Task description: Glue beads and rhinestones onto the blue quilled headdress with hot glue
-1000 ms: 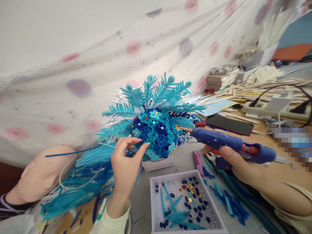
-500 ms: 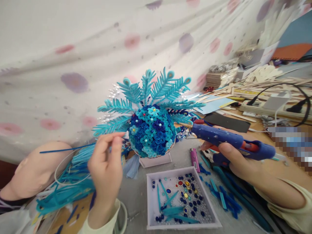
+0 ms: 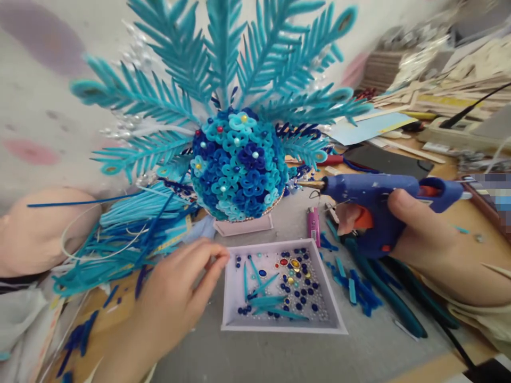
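Note:
A headdress covered in blue and turquoise pipe-cleaner flowers, with feathery turquoise fronds rising from it, stands in the middle. My right hand is wrapped round a blue glue gun, its nozzle pointing left, close to the flowers' right side. Low on the left, my left hand has its fingertips pinched together at the left rim of the white tray. Whatever those fingers hold, if anything, cannot be made out. Inside the tray lie dark blue beads, tiny pearls, a few gems and pointed turquoise pieces.
Bundles of turquoise pipe cleaners lie at left, beside a bare knee or limb. A purple lighter, dark teal plier handles and blue scraps are right of the tray. Wooden sticks and a power strip crowd the back right.
My left hand has dropped from beside the flowers to the tray's left rim. The glue gun stays in my right hand, nozzle a little farther from the flowers. The view has moved closer.

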